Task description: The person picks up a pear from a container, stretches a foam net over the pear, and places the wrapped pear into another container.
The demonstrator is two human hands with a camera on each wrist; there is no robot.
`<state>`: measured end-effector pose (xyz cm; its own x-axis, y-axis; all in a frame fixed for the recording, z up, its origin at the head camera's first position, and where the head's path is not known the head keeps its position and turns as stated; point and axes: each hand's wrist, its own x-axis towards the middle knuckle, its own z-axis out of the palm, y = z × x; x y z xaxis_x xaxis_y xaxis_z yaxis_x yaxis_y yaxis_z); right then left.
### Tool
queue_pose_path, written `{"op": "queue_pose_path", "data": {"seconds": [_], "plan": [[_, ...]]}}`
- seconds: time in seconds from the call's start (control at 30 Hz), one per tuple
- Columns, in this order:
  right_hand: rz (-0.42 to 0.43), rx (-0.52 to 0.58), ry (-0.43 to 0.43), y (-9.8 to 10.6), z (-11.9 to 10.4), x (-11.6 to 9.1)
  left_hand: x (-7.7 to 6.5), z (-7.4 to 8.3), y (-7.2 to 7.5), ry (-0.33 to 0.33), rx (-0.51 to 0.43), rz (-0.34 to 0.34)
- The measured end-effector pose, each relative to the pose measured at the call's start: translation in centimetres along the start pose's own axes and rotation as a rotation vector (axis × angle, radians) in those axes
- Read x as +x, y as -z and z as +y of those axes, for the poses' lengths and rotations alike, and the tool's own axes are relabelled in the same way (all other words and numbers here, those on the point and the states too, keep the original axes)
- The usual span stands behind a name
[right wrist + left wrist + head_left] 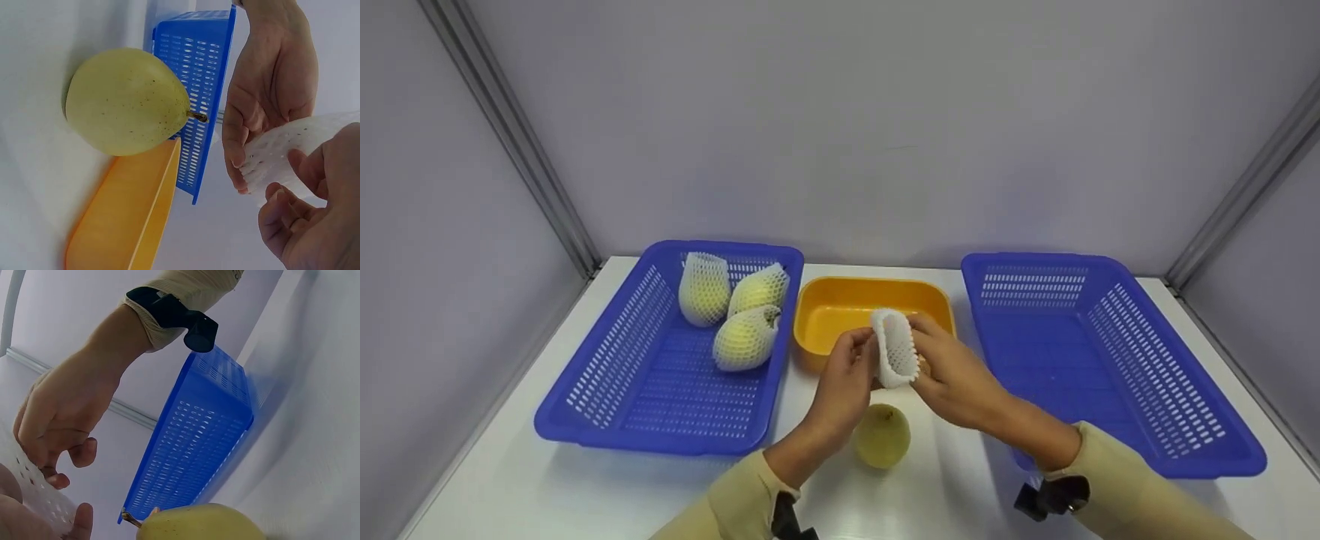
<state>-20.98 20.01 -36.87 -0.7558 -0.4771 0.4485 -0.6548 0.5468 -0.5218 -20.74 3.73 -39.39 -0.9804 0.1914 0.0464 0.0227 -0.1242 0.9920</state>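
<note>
A white foam fruit net (pixel 882 349) is held up above the table, its mouth spread wide toward the head camera. My left hand (pixel 840 390) pinches its left side between thumb and fingers. On the opposite side, my right hand (pixel 956 379) grips the edge; some of its fingers are hidden behind the net. Below the hands, a bare yellow-green pear (pixel 883 436) stands on the table with its stem up, touched by neither hand. The right wrist view shows dark specks on the pear's skin (pixel 126 101).
At left, a blue basket (pixel 660 442) holds three pears (pixel 745 341) in white foam nets. An orange basin (pixel 877 285) stands behind my hands. Another blue basket (pixel 1035 352) is at right. Pale walls (pixel 885 135) enclose the white table (pixel 607 487).
</note>
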Motion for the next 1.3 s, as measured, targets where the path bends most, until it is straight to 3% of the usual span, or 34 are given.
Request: {"op": "queue_pose_path", "data": {"seconds": [0.07,0.2,0.3,0.37,0.43,0.53,0.6,0.8,1.07,1.27,1.3], "plan": [[0.030,0.058,-0.058,-0.1,-0.1,0.1,-0.1,-0.1,0.2,-0.055,-0.003,-0.027],[0.061,0.098,-0.165,-0.4,-0.2,0.1,-0.5,-0.6,0.6,-0.189,-0.146,-0.105],[0.057,0.129,-0.250,-0.5,0.0,0.1,-0.6,-0.8,0.8,-0.211,-0.307,-0.131],[0.047,0.154,-0.301,-0.5,0.1,0.1,-0.4,-0.7,0.7,-0.200,-0.275,-0.092],[0.031,0.169,-0.331,-0.5,0.3,0.1,-0.3,-0.5,0.7,-0.193,-0.182,-0.058],[0.007,0.195,-0.351,-0.3,0.6,0.1,-0.2,-0.3,0.7,-0.155,0.102,0.013],[-0.008,0.222,-0.350,-0.2,0.9,0.1,-0.2,-0.2,0.7,-0.117,0.224,0.036],[-0.057,0.368,-0.376,0.0,1.2,0.2,-0.1,-0.3,0.7,-0.048,0.049,0.014],[-0.293,0.687,-0.627,1.1,1.2,0.0,0.3,0.1,1.0,-0.059,0.032,0.118],[-0.256,0.902,-0.737,1.3,0.8,-0.5,0.2,0.0,1.4,-0.092,-0.038,0.070],[-0.241,0.926,-0.746,1.2,0.7,-0.5,0.0,0.0,1.4,-0.113,-0.100,0.043]]}}
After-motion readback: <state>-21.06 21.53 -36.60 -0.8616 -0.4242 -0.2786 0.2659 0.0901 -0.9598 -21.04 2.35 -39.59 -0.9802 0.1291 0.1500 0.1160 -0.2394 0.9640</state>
